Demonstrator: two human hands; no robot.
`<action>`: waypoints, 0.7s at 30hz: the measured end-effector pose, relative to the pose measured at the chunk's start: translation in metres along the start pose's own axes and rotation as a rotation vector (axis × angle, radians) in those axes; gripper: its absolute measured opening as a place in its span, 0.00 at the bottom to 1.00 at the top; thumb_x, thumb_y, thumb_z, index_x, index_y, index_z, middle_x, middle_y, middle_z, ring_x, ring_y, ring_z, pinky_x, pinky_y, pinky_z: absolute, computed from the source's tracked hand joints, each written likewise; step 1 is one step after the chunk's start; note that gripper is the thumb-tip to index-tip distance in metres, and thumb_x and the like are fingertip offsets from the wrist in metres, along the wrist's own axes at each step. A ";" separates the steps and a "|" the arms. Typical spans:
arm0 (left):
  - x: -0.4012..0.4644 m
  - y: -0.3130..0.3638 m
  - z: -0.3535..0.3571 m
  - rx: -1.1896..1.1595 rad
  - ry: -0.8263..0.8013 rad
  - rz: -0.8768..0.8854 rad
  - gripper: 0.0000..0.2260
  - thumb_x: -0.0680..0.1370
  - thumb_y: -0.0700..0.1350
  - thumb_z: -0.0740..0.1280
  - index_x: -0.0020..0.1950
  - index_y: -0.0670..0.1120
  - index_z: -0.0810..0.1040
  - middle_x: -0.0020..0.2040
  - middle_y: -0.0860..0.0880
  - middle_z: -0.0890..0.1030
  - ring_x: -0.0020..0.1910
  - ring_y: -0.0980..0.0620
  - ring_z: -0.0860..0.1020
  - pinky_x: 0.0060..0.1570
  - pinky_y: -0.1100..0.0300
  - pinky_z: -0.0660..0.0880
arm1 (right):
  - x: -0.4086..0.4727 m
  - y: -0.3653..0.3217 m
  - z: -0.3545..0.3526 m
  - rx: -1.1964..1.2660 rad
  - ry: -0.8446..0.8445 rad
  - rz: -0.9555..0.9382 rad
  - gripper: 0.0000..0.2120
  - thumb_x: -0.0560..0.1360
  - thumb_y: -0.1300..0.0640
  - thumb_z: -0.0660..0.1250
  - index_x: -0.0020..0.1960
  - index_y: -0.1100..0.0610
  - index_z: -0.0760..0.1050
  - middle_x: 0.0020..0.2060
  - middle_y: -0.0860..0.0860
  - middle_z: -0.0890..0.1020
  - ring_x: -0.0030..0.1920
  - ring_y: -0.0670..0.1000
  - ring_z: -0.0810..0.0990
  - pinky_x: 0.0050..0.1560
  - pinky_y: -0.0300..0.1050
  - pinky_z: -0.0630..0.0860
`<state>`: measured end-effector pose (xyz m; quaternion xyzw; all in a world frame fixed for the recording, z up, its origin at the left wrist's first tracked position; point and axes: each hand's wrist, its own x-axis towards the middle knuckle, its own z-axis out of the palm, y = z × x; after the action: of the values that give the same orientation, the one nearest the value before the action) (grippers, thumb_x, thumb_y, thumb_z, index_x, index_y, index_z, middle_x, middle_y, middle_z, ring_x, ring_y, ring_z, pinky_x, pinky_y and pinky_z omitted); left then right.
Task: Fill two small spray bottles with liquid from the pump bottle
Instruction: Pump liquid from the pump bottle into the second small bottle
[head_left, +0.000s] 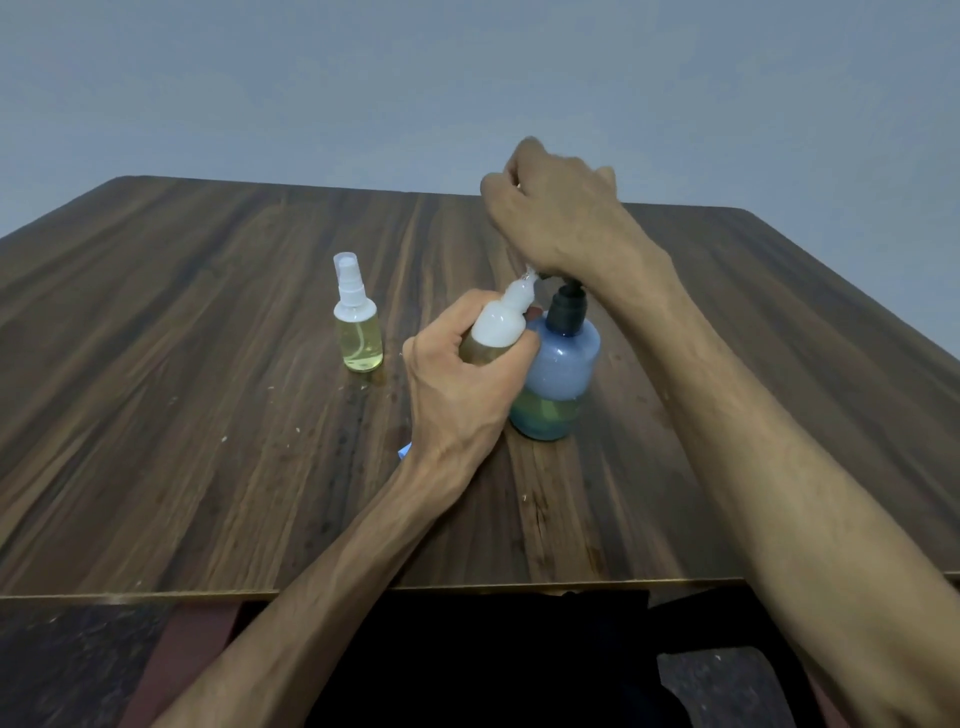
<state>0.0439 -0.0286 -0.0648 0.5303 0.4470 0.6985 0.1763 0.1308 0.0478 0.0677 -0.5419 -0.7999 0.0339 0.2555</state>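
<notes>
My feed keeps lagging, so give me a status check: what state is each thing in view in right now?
Capped spray bottle: upright on the table, sprayer and clear cap on, mostly full of yellow liquid.
Held spray bottle: tilted, neck under the pump spout.
Pump bottle: upright, about a third full.
Left hand: grips the held spray bottle.
Right hand: fingers curled over the pump head.

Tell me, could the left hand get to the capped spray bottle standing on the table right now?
Probably not yet: the left hand grips the other spray bottle against the pump bottle. The tabletop path to the capped spray bottle looks open.
</notes>
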 end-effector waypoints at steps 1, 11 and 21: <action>0.001 0.000 0.000 0.001 -0.001 -0.001 0.08 0.75 0.43 0.72 0.49 0.40 0.86 0.41 0.41 0.85 0.43 0.39 0.81 0.42 0.43 0.79 | 0.000 0.000 0.001 0.000 -0.028 0.012 0.12 0.85 0.51 0.53 0.50 0.55 0.71 0.41 0.48 0.78 0.43 0.52 0.74 0.59 0.52 0.63; 0.001 0.001 0.000 -0.003 -0.005 -0.009 0.13 0.74 0.47 0.71 0.50 0.39 0.86 0.42 0.40 0.85 0.44 0.38 0.82 0.42 0.42 0.80 | 0.000 -0.001 0.003 -0.093 -0.071 0.005 0.13 0.85 0.51 0.53 0.49 0.56 0.72 0.38 0.48 0.76 0.42 0.53 0.72 0.58 0.53 0.62; -0.002 0.003 -0.001 -0.022 -0.006 -0.004 0.14 0.74 0.49 0.70 0.50 0.40 0.87 0.43 0.41 0.86 0.45 0.39 0.83 0.43 0.42 0.80 | -0.006 -0.002 -0.001 -0.010 -0.010 -0.018 0.14 0.86 0.51 0.53 0.56 0.57 0.74 0.41 0.48 0.78 0.45 0.54 0.75 0.61 0.53 0.64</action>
<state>0.0442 -0.0323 -0.0643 0.5298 0.4398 0.7013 0.1847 0.1309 0.0417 0.0673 -0.5359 -0.8062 0.0306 0.2489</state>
